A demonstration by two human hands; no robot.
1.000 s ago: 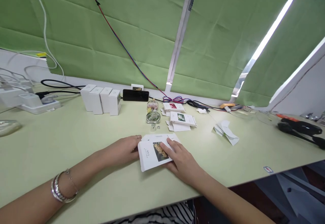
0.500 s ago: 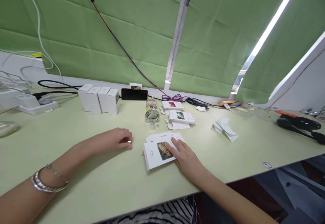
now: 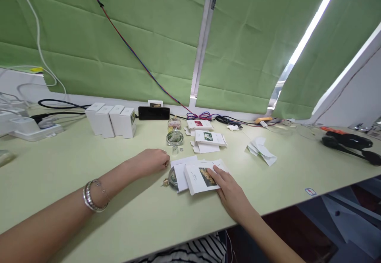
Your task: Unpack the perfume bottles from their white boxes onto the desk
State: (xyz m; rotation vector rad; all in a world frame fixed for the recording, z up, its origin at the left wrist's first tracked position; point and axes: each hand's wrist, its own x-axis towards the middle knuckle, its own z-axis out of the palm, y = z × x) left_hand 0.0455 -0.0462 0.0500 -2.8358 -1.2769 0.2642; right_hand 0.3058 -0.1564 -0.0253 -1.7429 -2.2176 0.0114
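My right hand (image 3: 232, 191) grips the right part of a white perfume box (image 3: 195, 179) with a picture of yellow flowers, fingers lying across its top. Partly under the box's white card flap (image 3: 181, 177) lies a round glass perfume bottle (image 3: 172, 180), its gold neck pointing left. My left hand (image 3: 153, 161) rests on the table just left of the card. Its fingers are curled closed, and whatever they may hold is hidden. Behind stand two more perfume bottles, a clear one (image 3: 174, 137) and a pinkish one (image 3: 174, 123), with a small clear cap (image 3: 175, 149) in front.
Two opened white boxes (image 3: 210, 138) (image 3: 200, 124) lie at the back. Several upright white boxes (image 3: 127, 124) stand left of a black phone (image 3: 154, 113). Crumpled paper (image 3: 262, 151) and black headphones (image 3: 351, 144) are to the right, cables (image 3: 229, 120) along the wall.
My right hand has shifted the box to the right, uncovering the perfume bottle and card flap at its left. My left hand has moved right, close beside them.
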